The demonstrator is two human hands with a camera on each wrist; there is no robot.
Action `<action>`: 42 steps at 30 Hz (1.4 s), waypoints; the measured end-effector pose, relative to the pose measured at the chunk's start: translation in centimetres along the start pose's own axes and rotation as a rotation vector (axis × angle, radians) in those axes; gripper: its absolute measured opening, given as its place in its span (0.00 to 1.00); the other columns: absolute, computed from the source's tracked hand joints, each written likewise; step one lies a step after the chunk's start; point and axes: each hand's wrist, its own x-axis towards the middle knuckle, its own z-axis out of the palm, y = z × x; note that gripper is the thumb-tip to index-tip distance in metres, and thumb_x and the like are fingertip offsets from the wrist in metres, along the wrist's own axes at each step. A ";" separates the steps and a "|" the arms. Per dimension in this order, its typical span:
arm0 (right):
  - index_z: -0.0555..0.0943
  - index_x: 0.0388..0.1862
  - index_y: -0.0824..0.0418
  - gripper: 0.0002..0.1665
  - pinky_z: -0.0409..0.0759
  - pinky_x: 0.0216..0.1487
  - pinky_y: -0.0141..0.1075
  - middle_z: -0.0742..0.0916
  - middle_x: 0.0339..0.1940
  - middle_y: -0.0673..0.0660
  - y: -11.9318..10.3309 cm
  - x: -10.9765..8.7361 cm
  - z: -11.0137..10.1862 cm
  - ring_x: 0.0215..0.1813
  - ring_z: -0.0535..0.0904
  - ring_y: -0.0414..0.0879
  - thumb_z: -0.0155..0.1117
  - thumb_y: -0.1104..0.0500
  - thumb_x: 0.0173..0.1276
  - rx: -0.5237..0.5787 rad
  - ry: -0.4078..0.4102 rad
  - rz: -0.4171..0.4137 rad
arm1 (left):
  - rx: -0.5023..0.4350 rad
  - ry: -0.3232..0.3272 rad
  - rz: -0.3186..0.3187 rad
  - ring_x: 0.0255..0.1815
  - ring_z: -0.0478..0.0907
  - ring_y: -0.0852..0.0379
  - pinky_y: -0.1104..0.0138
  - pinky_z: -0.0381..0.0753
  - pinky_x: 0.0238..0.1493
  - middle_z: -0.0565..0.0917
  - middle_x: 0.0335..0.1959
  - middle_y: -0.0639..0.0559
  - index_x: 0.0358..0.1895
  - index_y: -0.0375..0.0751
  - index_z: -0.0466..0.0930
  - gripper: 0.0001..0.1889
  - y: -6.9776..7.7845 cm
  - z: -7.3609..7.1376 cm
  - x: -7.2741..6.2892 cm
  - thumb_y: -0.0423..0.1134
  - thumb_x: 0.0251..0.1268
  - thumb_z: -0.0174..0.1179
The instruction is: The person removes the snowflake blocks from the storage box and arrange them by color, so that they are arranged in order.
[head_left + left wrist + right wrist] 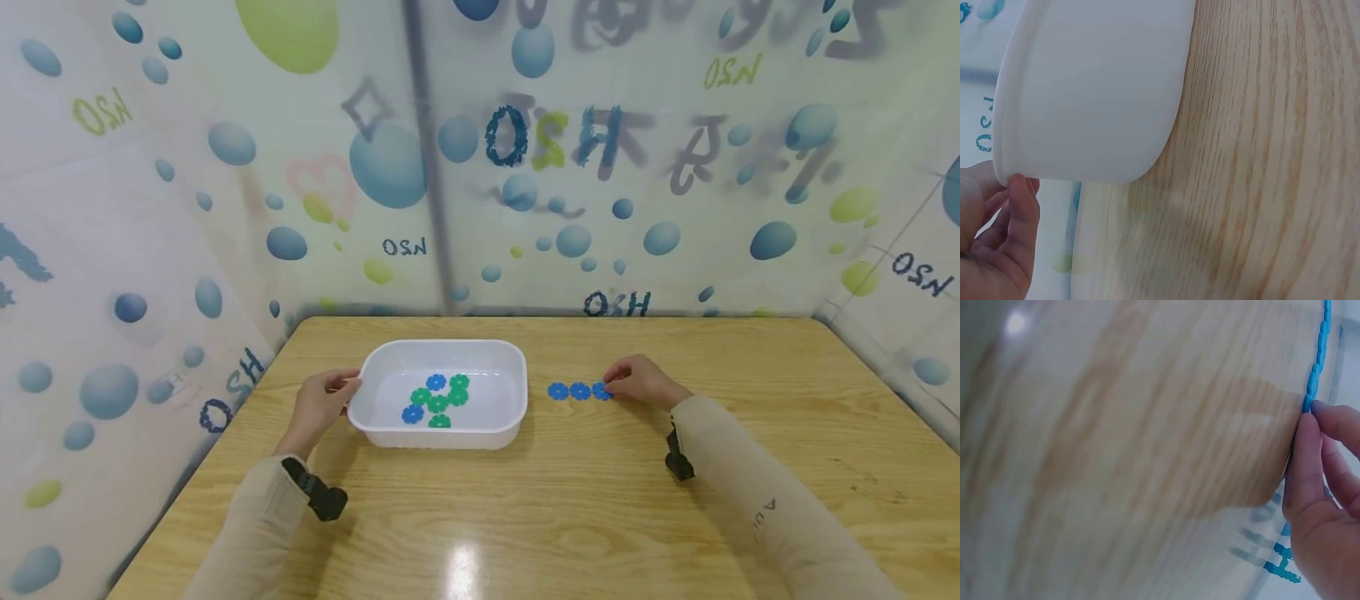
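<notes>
A white plastic basin (491,437) stands on the table, with several green notched discs (438,404) and two blue notched discs (413,414) on its floor. My left hand (318,408) pinches the basin's left rim between thumb and fingers. In the left wrist view, the fingertips (1020,187) lie at the lip of the basin's white wall (1097,94). To the right of the basin, three blue notched discs (580,391) form a straight row. My right hand (641,382) pinches the rightmost one, its far edge hidden by the fingers. Edge-on, the row (1320,350) shows as a thin blue strip.
The wooden table (600,517) runs back to a pale curtain (675,275) printed with bubbles and letters. Similar sheeting (75,333) closes off the left side. Dark wrist devices (322,497) sit on both sleeves.
</notes>
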 end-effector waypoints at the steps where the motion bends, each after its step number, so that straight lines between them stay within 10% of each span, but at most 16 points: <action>1: 0.77 0.34 0.68 0.13 0.78 0.33 0.34 0.79 0.32 0.59 0.0 0.0 0.0 0.31 0.75 0.45 0.64 0.59 0.56 -0.005 -0.003 -0.007 | 0.001 0.000 -0.001 0.33 0.73 0.54 0.70 0.79 0.30 0.74 0.40 0.40 0.55 0.34 0.71 0.19 0.0 0.0 0.0 0.38 0.64 0.52; 26: 0.72 0.50 0.72 0.20 0.78 0.41 0.37 0.78 0.43 0.63 -0.9 -0.9 -1.4 0.38 0.75 0.47 0.54 0.57 0.65 0.025 0.023 0.108 | -0.021 -0.002 0.007 0.32 0.72 0.56 0.72 0.78 0.29 0.75 0.39 0.40 0.55 0.33 0.71 0.18 0.1 0.0 0.0 0.38 0.64 0.52; 42: 0.75 0.47 0.66 0.19 0.76 0.44 0.47 0.80 0.38 0.59 -10.3 -0.3 2.6 0.42 0.74 0.57 0.54 0.53 0.65 0.069 -0.102 -0.165 | -0.003 -0.004 -0.006 0.34 0.72 0.53 0.71 0.78 0.30 0.75 0.41 0.39 0.55 0.35 0.71 0.19 -0.2 -0.1 0.3 0.39 0.63 0.52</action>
